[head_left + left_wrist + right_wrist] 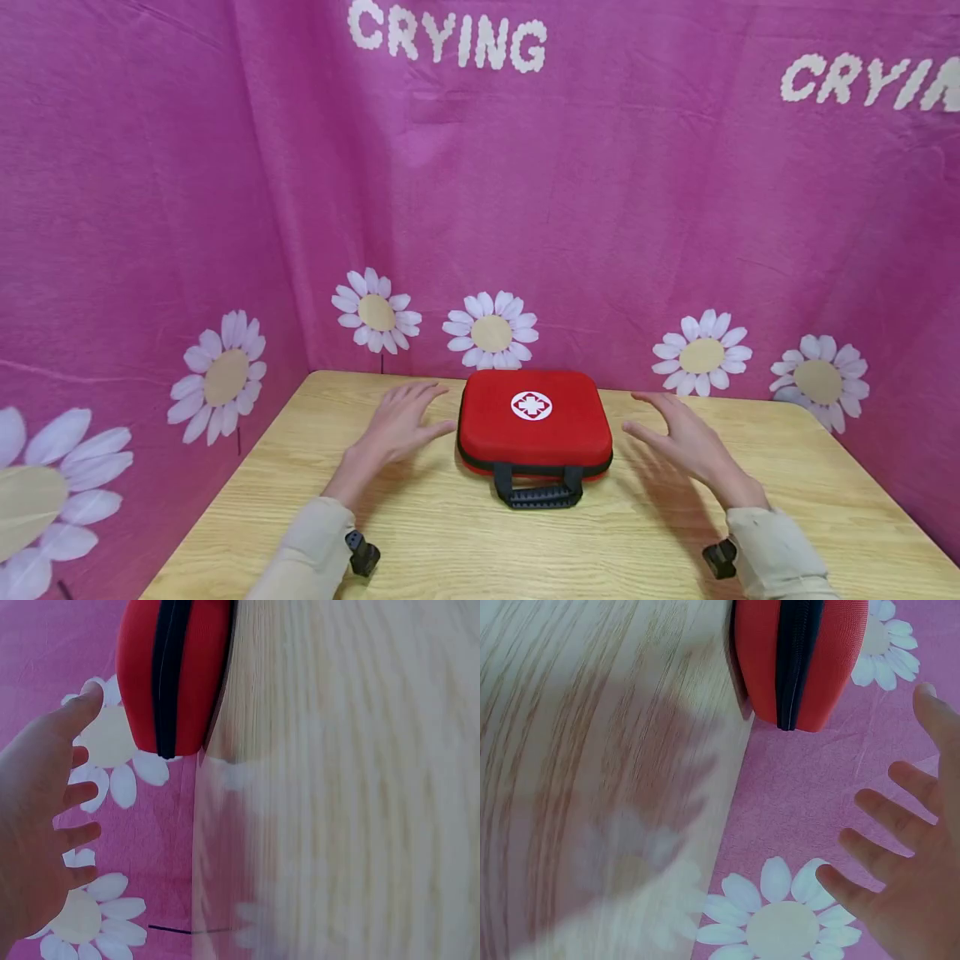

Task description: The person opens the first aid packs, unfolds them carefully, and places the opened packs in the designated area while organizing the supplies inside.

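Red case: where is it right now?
In the head view, the red case lies near centre on the table, between the left hand and right hand, touching neither.

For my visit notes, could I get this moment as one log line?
left hand: empty | right hand: empty | red case: closed, on table, between them, untouched

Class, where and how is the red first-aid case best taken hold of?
Probably by its black handle, coming from the near side: it juts from the near edge of the red first-aid case, which lies flat on the wooden table.
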`<state>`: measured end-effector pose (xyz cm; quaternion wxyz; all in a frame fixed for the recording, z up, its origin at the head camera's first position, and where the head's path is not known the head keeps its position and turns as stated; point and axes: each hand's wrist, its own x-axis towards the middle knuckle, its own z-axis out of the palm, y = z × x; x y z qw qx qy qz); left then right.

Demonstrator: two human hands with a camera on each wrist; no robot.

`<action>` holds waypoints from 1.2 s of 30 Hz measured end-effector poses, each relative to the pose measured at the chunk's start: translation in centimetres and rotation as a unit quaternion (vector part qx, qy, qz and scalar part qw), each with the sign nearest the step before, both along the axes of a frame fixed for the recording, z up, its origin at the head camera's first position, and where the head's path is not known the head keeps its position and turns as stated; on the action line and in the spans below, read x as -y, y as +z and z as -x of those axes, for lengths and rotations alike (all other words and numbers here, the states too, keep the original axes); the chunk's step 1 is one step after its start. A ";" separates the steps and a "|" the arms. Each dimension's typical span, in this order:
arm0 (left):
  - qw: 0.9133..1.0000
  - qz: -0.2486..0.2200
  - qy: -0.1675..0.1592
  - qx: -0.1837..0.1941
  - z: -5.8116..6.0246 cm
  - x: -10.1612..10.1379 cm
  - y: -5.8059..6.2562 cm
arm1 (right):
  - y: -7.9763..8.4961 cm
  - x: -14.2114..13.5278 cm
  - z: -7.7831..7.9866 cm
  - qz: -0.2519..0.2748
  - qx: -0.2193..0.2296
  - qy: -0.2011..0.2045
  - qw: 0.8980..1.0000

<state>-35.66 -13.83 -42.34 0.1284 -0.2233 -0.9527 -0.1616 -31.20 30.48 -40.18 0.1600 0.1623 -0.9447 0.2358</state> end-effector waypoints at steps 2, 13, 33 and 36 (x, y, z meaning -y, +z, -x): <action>1.000 -0.002 -0.004 0.003 0.0 -0.3 0.0 | -0.2 0.1 0.3 0.014 -0.006 0.015 1.000; 0.998 -0.013 -0.046 0.031 0.4 -2.7 0.9 | -1.1 1.5 1.3 0.091 0.017 0.051 0.994; 0.994 0.034 -0.091 0.043 0.4 -8.3 0.8 | -0.8 3.4 4.0 0.121 0.075 0.052 0.988; 0.994 0.038 -0.097 0.032 0.3 -8.8 0.9 | -1.0 3.5 4.4 0.127 0.082 0.049 0.987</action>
